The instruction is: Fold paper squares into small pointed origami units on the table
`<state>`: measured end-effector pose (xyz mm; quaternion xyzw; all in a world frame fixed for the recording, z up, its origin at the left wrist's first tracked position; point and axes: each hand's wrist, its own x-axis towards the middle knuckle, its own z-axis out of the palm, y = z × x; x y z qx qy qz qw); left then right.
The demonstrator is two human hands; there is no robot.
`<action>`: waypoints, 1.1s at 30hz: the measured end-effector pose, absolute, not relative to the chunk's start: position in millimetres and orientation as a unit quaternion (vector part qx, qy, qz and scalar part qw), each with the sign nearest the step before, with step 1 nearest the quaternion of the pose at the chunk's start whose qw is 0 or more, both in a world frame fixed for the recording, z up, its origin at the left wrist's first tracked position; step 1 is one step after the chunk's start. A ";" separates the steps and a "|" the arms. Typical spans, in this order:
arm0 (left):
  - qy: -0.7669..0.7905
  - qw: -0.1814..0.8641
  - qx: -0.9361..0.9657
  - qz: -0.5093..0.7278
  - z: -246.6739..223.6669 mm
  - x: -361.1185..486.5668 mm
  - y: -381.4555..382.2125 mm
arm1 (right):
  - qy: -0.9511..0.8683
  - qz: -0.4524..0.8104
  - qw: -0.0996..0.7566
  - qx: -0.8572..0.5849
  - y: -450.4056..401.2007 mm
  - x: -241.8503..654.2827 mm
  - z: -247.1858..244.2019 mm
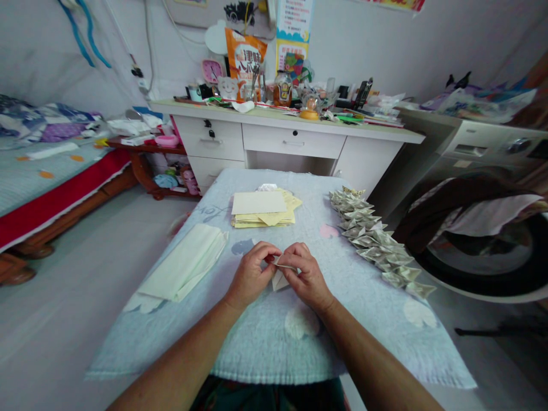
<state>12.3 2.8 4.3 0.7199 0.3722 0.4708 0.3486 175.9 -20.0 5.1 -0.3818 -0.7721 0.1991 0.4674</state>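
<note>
A small piece of folded paper is pinched between my two hands over the middle of the cloth-covered table. My left hand grips its left side, thumb and fingers closed. On the other side my right hand is closed on the same paper, covering much of it. Beyond my hands lies a stack of yellowish paper sheets. Left of them rests a folded bundle of pale green paper. Rows of folded paper pieces with pointed tips stand along the right side of the table.
A light blue patterned cloth covers the table. Behind it stands a white desk crowded with jars, an orange snack bag and small items. A washing machine with its door open is at right, a bed at left.
</note>
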 end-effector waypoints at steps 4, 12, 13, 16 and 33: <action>0.370 0.345 0.727 0.465 4.6 12.2 2.1 | -0.771 0.203 0.468 -0.382 -20.9 174.7 7.2; 0.369 0.327 0.739 0.459 4.0 11.8 3.8 | -0.764 0.205 0.479 -0.380 -22.1 173.5 6.5; 0.369 0.326 0.741 0.457 3.7 11.7 3.9 | -0.761 0.206 0.484 -0.380 -22.6 173.3 7.4; 0.371 0.322 0.743 0.454 2.7 11.4 4.4 | -0.753 0.212 0.491 -0.383 -24.7 172.1 11.3; 0.362 0.322 0.758 0.438 11.3 9.6 1.0 | -0.691 0.298 0.501 -0.428 -20.3 178.3 12.5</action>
